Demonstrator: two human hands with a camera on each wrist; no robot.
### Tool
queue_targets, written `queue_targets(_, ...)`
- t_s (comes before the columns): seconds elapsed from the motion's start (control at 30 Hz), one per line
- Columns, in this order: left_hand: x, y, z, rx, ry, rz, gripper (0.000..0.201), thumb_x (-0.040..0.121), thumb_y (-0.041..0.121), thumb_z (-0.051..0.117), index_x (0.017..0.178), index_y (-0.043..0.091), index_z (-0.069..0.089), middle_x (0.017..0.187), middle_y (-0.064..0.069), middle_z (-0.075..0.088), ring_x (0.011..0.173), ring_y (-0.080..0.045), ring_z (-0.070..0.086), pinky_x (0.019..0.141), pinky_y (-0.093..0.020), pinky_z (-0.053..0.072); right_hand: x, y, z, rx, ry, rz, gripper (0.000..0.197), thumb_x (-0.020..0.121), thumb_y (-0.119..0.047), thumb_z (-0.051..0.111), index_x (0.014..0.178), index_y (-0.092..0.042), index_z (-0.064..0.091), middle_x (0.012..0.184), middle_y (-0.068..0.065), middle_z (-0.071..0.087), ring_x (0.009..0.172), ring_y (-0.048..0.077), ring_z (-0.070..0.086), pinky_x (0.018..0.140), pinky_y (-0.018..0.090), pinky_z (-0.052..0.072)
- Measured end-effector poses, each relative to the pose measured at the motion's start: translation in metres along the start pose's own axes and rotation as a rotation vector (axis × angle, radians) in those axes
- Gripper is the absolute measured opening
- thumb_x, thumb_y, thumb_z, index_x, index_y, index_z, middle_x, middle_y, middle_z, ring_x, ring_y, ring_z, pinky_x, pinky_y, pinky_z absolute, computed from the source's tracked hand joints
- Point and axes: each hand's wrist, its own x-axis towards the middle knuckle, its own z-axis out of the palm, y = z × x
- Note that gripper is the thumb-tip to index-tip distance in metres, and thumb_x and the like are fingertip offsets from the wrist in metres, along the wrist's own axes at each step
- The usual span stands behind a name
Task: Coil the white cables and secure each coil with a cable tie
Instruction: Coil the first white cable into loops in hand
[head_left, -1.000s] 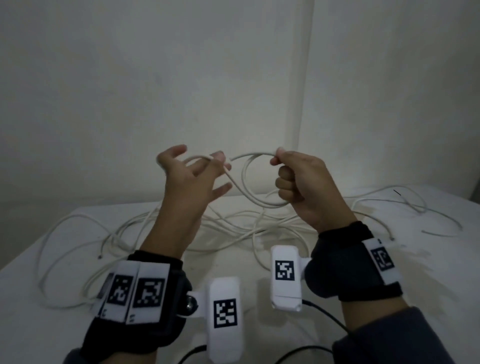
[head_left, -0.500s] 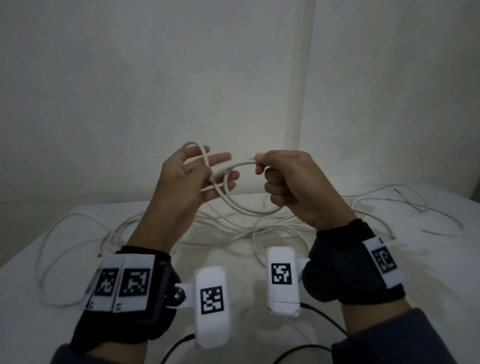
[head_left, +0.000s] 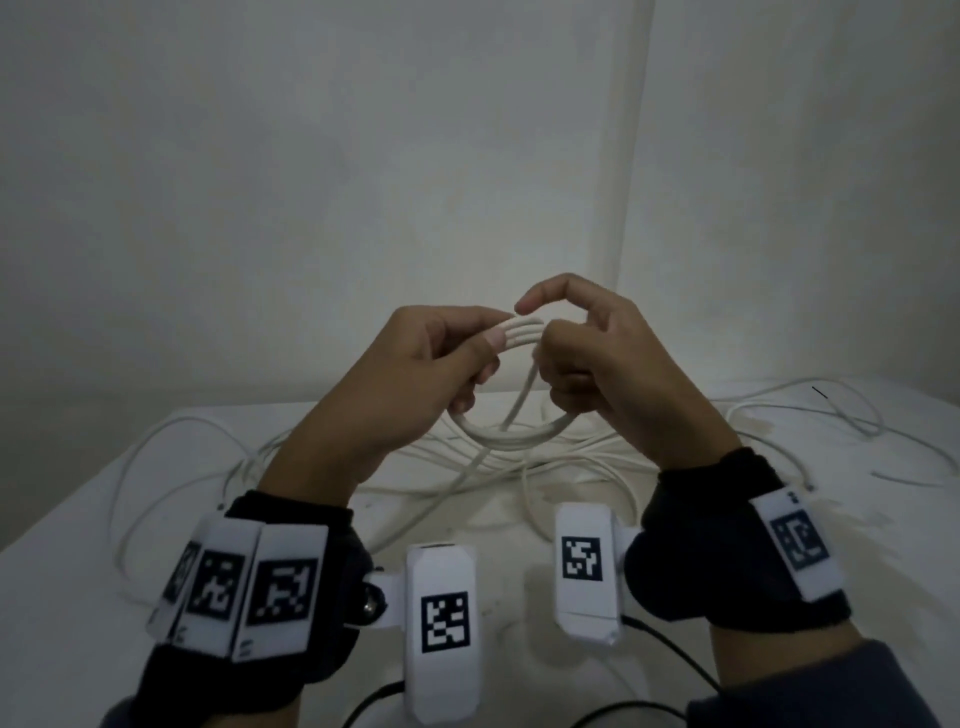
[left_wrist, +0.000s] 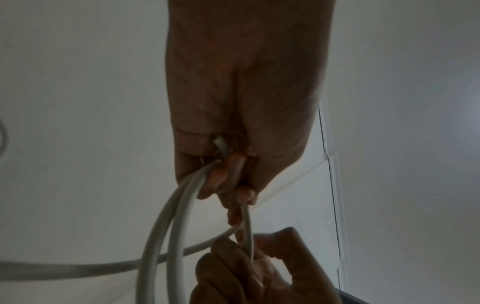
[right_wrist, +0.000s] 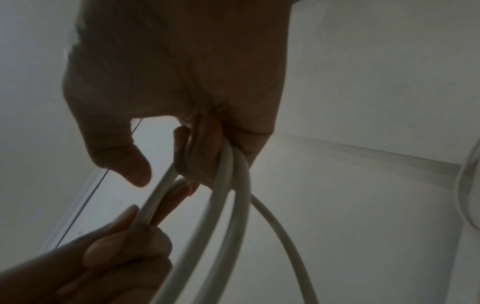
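A small coil of white cable (head_left: 511, 434) hangs in the air between both hands, above the white table (head_left: 78, 530). My left hand (head_left: 441, 358) pinches the top of the coil, where several strands (head_left: 519, 332) lie side by side under its thumb. My right hand (head_left: 582, 358) grips the same coil (right_wrist: 228, 195) from the right, its forefinger arched over the strands. A loose run of the cable (head_left: 519, 400) drops from the hands to the table. In the left wrist view the loops (left_wrist: 166, 226) curve down from the curled fingers. No cable tie shows.
Long loose loops of white cable (head_left: 571, 457) sprawl over the table behind the hands, reaching the left (head_left: 156, 441) and far right (head_left: 831, 415). A bare wall with a corner rises behind. Black leads (head_left: 670, 654) run from the wrist cameras near the front edge.
The hands have come together. A wide loop that the right hand held apart now lies on the left hand's strands, so the coil is smaller and tighter. The left fingers have closed on it.
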Motion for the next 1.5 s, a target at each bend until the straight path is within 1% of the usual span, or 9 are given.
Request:
queue_targets(0.17, 0.0, 0.0, -0.006, 0.017, 0.08, 0.003, 0.022, 0.095, 0.014, 0.053, 0.089, 0.023, 0.073, 0.058, 0.012, 0.053, 0.052, -0.005, 0.042, 0.05, -0.016, 0.036, 0.002, -0.001, -0.001, -0.383, 0.072, -0.117, 0.008, 0.083, -0.012, 0.072, 0.083, -0.02, 0.069, 0.056, 0.007, 0.057, 0.048, 0.015, 0.053, 0.054, 0.027, 0.044)
queue_targets(0.33, -0.002, -0.001, -0.006, 0.131, 0.071, 0.065, 0.015, 0.092, 0.014, 0.058, 0.094, 0.022, 0.071, 0.075, 0.015, 0.069, 0.065, 0.008, 0.056, 0.058, -0.006, 0.04, 0.004, 0.002, -0.001, -0.66, 0.178, -0.165, 0.015, 0.077, -0.039, 0.074, 0.073, -0.036, 0.061, 0.101, -0.001, 0.052, 0.099, 0.009, 0.056, 0.088, 0.029, 0.048)
queue_targets(0.43, -0.001, -0.003, -0.008, 0.137, 0.076, 0.047, 0.014, 0.093, 0.019, 0.058, 0.102, 0.019, 0.068, 0.073, 0.007, 0.066, 0.059, 0.001, 0.051, 0.058, -0.012, 0.041, 0.002, -0.002, 0.002, -0.444, 0.081, -0.103, 0.021, 0.08, -0.027, 0.075, 0.073, -0.013, 0.061, 0.086, 0.007, 0.068, 0.082, 0.024, 0.071, 0.075, 0.044, 0.058)
queue_targets(0.6, -0.004, 0.001, -0.009, 0.091, 0.0, 0.054, 0.012, 0.09, 0.021, 0.06, 0.096, 0.013, 0.065, 0.066, -0.001, 0.057, 0.053, -0.005, 0.042, 0.051, -0.016, 0.039, -0.008, -0.013, -0.002, -0.225, -0.074, -0.034, 0.027, 0.073, -0.013, 0.078, 0.068, -0.005, 0.053, 0.058, 0.003, 0.063, 0.058, 0.022, 0.071, 0.044, 0.023, 0.049)
queue_targets(0.77, -0.007, 0.005, -0.016, 0.02, -0.064, 0.09, 0.02, 0.078, 0.026, 0.063, 0.092, 0.012, 0.065, 0.059, 0.012, 0.058, 0.051, 0.001, 0.044, 0.052, -0.013, 0.038, -0.011, -0.018, -0.013, -0.057, -0.205, 0.017, 0.021, 0.082, -0.027, 0.068, 0.073, -0.008, 0.064, 0.068, 0.007, 0.068, 0.061, 0.016, 0.064, 0.055, 0.022, 0.05)
queue_targets(0.93, -0.006, 0.001, -0.013, 0.066, -0.074, 0.037, 0.015, 0.088, 0.016, 0.061, 0.098, 0.008, 0.069, 0.059, 0.014, 0.058, 0.05, 0.001, 0.042, 0.051, -0.013, 0.037, -0.01, -0.021, -0.01, -0.155, -0.05, -0.041, 0.022, 0.092, -0.016, 0.057, 0.078, -0.001, 0.064, 0.072, 0.007, 0.071, 0.065, 0.016, 0.066, 0.058, 0.028, 0.055)
queue_targets(1.03, -0.003, -0.002, -0.009, 0.122, -0.044, 0.024, 0.014, 0.09, 0.018, 0.061, 0.098, 0.01, 0.069, 0.064, 0.009, 0.059, 0.055, -0.002, 0.043, 0.054, -0.016, 0.038, -0.007, -0.02, -0.003, -0.139, 0.033, -0.035, 0.024, 0.096, -0.015, 0.054, 0.08, 0.001, 0.062, 0.075, 0.006, 0.071, 0.065, 0.018, 0.069, 0.063, 0.037, 0.06)
queue_targets(1.33, 0.002, -0.006, -0.016, 0.268, 0.068, 0.058, 0.021, 0.092, 0.029, 0.057, 0.094, 0.013, 0.069, 0.074, -0.011, 0.054, 0.062, -0.013, 0.041, 0.06, -0.028, 0.034, -0.003, -0.016, 0.014, 0.016, 0.119, -0.041, 0.024, 0.098, -0.014, 0.05, 0.083, 0.002, 0.057, 0.08, 0.013, 0.069, 0.075, 0.032, 0.073, 0.065, 0.038, 0.06)
queue_targets(1.5, 0.004, -0.01, -0.018, 0.391, 0.187, 0.174, 0.017, 0.094, 0.024, 0.056, 0.085, 0.011, 0.065, 0.06, 0.006, 0.048, 0.051, -0.003, 0.039, 0.051, -0.017, 0.032, -0.001, -0.013, 0.02, 0.165, 0.028, 0.034, 0.026, 0.101, -0.013, 0.042, 0.082, 0.0, 0.054, 0.084, 0.02, 0.071, 0.076, 0.029, 0.072, 0.066, 0.03, 0.059)
